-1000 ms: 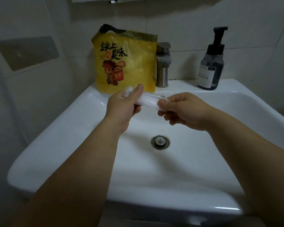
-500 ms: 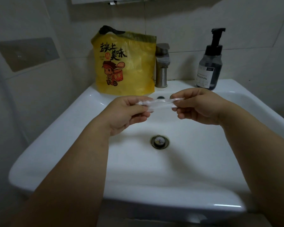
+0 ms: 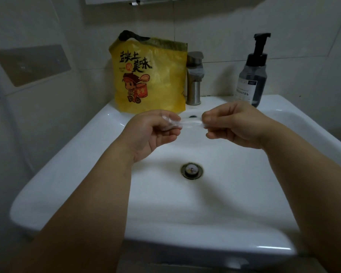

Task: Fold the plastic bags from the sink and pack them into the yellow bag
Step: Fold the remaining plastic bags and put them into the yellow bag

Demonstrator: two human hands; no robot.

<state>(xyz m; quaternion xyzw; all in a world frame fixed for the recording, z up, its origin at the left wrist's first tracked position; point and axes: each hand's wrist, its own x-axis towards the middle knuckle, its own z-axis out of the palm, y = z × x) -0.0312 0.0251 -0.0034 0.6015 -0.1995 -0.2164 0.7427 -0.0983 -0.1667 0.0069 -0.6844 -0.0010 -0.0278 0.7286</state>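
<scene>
Both sets of fingers pinch one clear plastic bag (image 3: 190, 123) — left hand (image 3: 156, 131) and right hand (image 3: 232, 125) hold it as a narrow strip above the sink (image 3: 234, 194). Folding is underway; next comes doubling it, then reaching the yellow bag (image 3: 150, 77) by the tap (image 3: 194, 77).

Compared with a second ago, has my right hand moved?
Yes. The right hand shifted slightly rightward: its fingers were in line with the drain, now they sit right of it.

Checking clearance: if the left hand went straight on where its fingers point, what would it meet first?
Likely the right hand, pinching the other end of the clear plastic bag; depth looks matched.
</scene>
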